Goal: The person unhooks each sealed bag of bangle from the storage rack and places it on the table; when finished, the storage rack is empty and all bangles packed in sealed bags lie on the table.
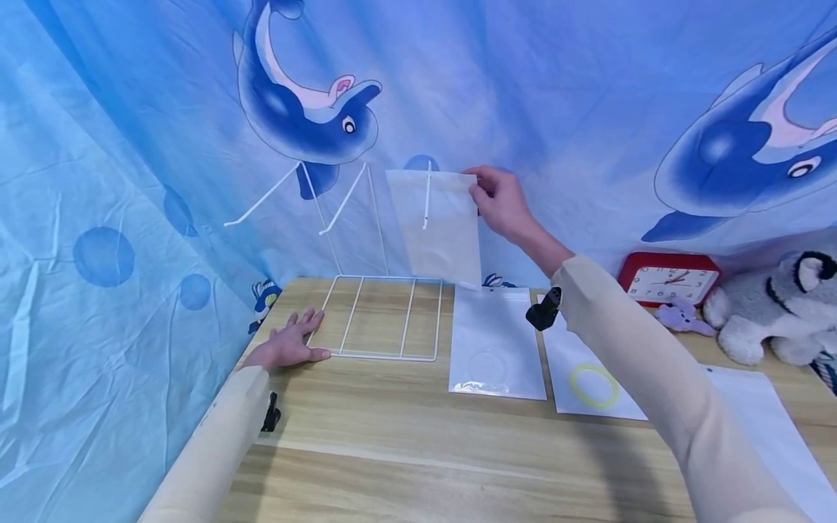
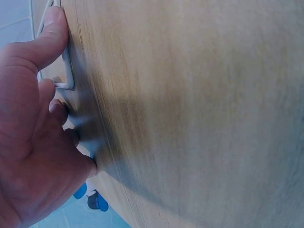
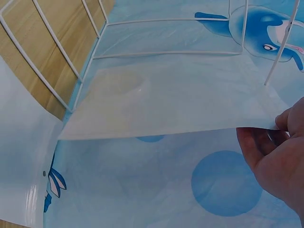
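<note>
A white wire display rack [image 1: 403, 319] stands on the table, its base flat and several slanted prongs rising at the back. My left hand [image 1: 292, 344] rests on the front left corner of that base, fingers spread; in the left wrist view its thumb [image 2: 53, 35] lies along the wire. At the rack's rightmost prong [image 1: 428, 196] hangs a translucent white plastic bag [image 1: 445, 240], with the prong overlapping its upper middle. My right hand [image 1: 503, 200] pinches the bag's top right corner between thumb and fingers. A faint round shape shows in the bag's lower part [image 3: 118, 83].
Right of the rack lie a white bag with a clear ring [image 1: 487, 334], a bag with a yellow ring [image 1: 593, 386] and another white sheet [image 1: 771, 421]. A red clock [image 1: 670, 278], a small purple toy [image 1: 683, 317] and a grey plush dog [image 1: 778, 305] stand behind. Blue dolphin-print curtain surrounds the table.
</note>
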Available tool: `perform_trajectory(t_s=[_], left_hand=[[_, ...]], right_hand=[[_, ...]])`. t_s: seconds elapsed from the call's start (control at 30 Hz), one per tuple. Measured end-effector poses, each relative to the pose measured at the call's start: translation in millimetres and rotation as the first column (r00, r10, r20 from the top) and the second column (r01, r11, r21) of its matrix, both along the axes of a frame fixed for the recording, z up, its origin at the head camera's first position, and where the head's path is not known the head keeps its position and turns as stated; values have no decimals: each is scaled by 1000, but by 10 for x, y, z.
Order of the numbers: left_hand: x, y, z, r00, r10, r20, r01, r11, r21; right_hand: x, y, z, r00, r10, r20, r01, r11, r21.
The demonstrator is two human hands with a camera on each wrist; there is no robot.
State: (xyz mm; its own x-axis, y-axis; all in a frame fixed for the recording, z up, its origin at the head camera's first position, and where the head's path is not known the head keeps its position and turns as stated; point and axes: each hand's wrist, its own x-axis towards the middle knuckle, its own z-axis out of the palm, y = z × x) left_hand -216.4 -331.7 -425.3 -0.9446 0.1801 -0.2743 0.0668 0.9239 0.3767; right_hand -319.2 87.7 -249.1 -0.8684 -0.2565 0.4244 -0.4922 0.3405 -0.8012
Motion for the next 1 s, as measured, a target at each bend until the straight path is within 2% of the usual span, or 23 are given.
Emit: perform_trajectory(t_s=[0.2, 0.33, 0.77, 1.0], left_hand=[[2, -16, 18, 1000, -9, -15, 9, 1000, -2], [-13, -13, 10, 1000, -6, -17, 6, 1000, -3], [-5, 1, 8, 1000, -20, -8, 20, 1000, 14], [-7, 16, 6, 1000, -19, -3, 19, 1000, 5]], right_hand=[[91, 23, 3, 999, 36, 20, -35, 999, -20], [194, 60, 6, 997, 78, 4, -78, 997, -27], [541, 211, -19, 984, 176, 27, -175, 984, -32], [701, 275, -45, 980, 192, 44, -191, 981, -19]])
